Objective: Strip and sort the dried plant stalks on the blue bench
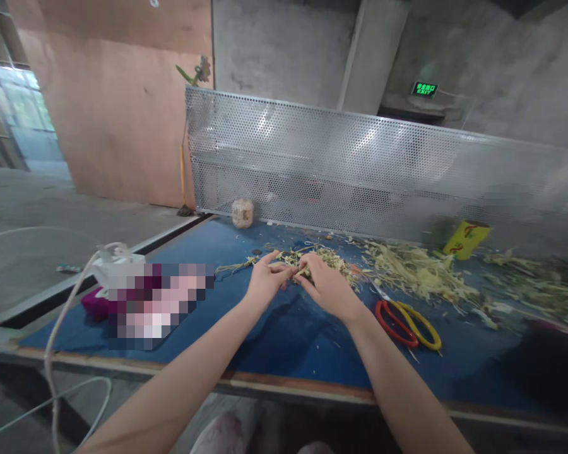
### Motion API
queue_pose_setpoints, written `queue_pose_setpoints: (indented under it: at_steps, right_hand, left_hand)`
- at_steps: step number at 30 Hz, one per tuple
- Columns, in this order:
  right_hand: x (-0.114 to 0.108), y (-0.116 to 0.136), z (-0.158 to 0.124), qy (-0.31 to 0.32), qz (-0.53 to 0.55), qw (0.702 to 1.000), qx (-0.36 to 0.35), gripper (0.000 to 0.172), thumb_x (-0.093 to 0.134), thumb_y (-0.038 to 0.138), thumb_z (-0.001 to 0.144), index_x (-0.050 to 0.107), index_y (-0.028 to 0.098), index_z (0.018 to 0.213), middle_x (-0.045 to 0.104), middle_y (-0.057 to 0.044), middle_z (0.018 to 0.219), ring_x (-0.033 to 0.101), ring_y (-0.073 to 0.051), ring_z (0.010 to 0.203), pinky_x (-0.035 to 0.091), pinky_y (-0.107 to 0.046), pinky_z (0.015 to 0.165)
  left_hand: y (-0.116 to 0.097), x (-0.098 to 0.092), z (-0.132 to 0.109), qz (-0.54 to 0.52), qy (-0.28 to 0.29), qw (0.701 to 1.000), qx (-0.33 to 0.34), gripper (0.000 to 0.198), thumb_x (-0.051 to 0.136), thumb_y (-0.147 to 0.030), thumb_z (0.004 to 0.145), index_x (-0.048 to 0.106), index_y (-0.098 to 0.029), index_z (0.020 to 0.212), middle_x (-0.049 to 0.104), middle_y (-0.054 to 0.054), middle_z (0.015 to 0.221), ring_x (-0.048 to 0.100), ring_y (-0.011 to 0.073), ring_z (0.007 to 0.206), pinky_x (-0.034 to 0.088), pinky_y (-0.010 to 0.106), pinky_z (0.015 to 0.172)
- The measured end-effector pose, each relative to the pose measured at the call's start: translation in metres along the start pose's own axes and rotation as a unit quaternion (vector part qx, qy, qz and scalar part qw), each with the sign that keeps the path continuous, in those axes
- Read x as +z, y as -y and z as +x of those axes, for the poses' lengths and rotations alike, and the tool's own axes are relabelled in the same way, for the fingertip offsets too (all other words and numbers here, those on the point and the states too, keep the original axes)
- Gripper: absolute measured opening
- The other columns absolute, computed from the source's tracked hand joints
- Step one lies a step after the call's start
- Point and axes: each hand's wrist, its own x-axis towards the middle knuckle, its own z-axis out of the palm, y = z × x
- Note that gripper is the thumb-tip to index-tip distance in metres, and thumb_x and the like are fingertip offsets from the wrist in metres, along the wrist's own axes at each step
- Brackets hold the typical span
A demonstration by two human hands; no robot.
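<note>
Both hands meet over the middle of the blue table (293, 340), close to a pile of dried, pale yellow-green plant stalks (336, 260). My left hand (268, 279) has its thumb and fingers pinched together at the tip of the right one, with another finger stretched out. My right hand (324, 284) is curled, thumb against fingers, on a piece of the dried plant too small to make out well. A thin plant stem (234, 267) sticks out to the left, behind the left hand. Scissors (409, 325) with one red and one yellow handle lie right of my right hand.
More dried plant material (416, 274) is heaped at the right, near a yellow can (467, 239). A whitish jar-like lump (242, 213) stands before the perforated metal panel (312, 164). A white power strip (118, 268) with its cable and a blurred pink item (170, 302) are at left.
</note>
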Motion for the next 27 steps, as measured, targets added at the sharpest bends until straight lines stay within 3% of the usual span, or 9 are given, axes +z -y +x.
queue_pose_setpoints:
  at_steps: [4, 9, 13, 15, 17, 20, 23, 27]
  right_hand:
    - [0.003, 0.003, 0.002, 0.002, -0.063, 0.998, -0.020, 0.041, 0.028, 0.032, 0.087, 0.031, 0.015, 0.125, 0.044, -0.010, 0.121, 0.043, -0.020, 0.107, 0.042, -0.033, 0.081]
    - [0.005, 0.007, 0.002, 0.026, -0.137, 0.987, -0.083, 0.049, 0.028, 0.035, 0.087, 0.023, 0.016, 0.132, 0.033, -0.008, 0.133, 0.036, -0.021, 0.112, 0.036, -0.035, 0.090]
    - [0.002, 0.012, 0.000, -0.049, -0.198, 0.975, -0.092, 0.050, 0.040, 0.039, 0.082, 0.032, 0.023, 0.129, 0.024, -0.009, 0.137, 0.037, -0.027, 0.108, 0.029, -0.045, 0.089]
    - [0.000, 0.012, -0.002, -0.114, -0.197, 0.970, -0.088, 0.041, 0.040, 0.037, 0.082, 0.045, 0.020, 0.119, 0.037, -0.012, 0.129, 0.041, -0.026, 0.103, 0.030, -0.042, 0.086]
    - [0.001, 0.011, -0.003, -0.136, -0.180, 0.971, -0.080, 0.032, 0.037, 0.035, 0.083, 0.059, 0.016, 0.097, 0.058, -0.012, 0.101, 0.051, -0.021, 0.088, 0.036, -0.032, 0.076]
    - [0.008, 0.011, -0.003, -0.073, -0.183, 0.980, -0.007, 0.037, 0.034, 0.038, 0.084, 0.060, 0.017, 0.068, 0.061, -0.004, 0.060, 0.055, -0.014, 0.057, 0.033, -0.023, 0.053]
    - [0.017, 0.013, 0.000, -0.001, -0.205, 0.976, 0.076, 0.035, 0.038, 0.044, 0.082, 0.059, 0.019, 0.070, 0.061, -0.002, 0.055, 0.057, -0.015, 0.053, 0.029, -0.022, 0.047]
    - [0.021, 0.018, 0.004, 0.046, -0.212, 0.970, 0.112, 0.030, 0.038, 0.040, 0.083, 0.060, 0.021, 0.077, 0.065, -0.003, 0.064, 0.060, -0.016, 0.059, 0.029, -0.022, 0.048]
  left_hand:
    - [-0.003, 0.001, -0.001, -0.034, -0.031, 0.998, -0.031, 0.085, 0.074, -0.018, 0.046, 0.033, 0.002, 0.117, 0.058, -0.003, 0.048, 0.039, 0.0045, 0.032, 0.031, 0.018, 0.034]
    - [0.001, -0.001, 0.002, -0.078, -0.046, 0.995, -0.052, 0.073, 0.072, -0.011, 0.047, 0.039, -0.002, 0.111, 0.058, -0.002, 0.048, 0.041, 0.0053, 0.031, 0.032, 0.018, 0.035]
    - [0.002, -0.003, 0.004, -0.106, -0.062, 0.991, -0.062, 0.063, 0.071, -0.009, 0.049, 0.043, -0.004, 0.106, 0.059, -0.001, 0.049, 0.049, 0.0079, 0.039, 0.033, 0.018, 0.038]
    - [0.000, -0.003, 0.004, -0.117, -0.082, 0.988, -0.064, 0.059, 0.070, -0.009, 0.051, 0.044, -0.005, 0.104, 0.060, 0.000, 0.052, 0.051, 0.0085, 0.042, 0.033, 0.018, 0.038]
    - [-0.002, -0.002, 0.004, -0.126, -0.106, 0.984, -0.065, 0.056, 0.069, -0.008, 0.052, 0.043, -0.006, 0.102, 0.061, 0.001, 0.055, 0.052, 0.0083, 0.044, 0.033, 0.017, 0.038]
    - [-0.003, -0.001, 0.004, -0.142, -0.128, 0.980, -0.063, 0.052, 0.068, -0.006, 0.055, 0.043, -0.006, 0.101, 0.061, 0.002, 0.057, 0.052, 0.0080, 0.045, 0.033, 0.017, 0.038]
    - [-0.002, -0.001, 0.006, -0.157, -0.132, 0.977, -0.056, 0.048, 0.067, -0.006, 0.056, 0.043, -0.007, 0.098, 0.062, 0.002, 0.057, 0.050, 0.0067, 0.042, 0.032, 0.017, 0.037]
    - [0.003, -0.001, 0.007, -0.175, -0.127, 0.975, -0.050, 0.046, 0.069, -0.007, 0.055, 0.045, -0.008, 0.094, 0.061, 0.002, 0.056, 0.049, 0.0064, 0.041, 0.031, 0.017, 0.037]
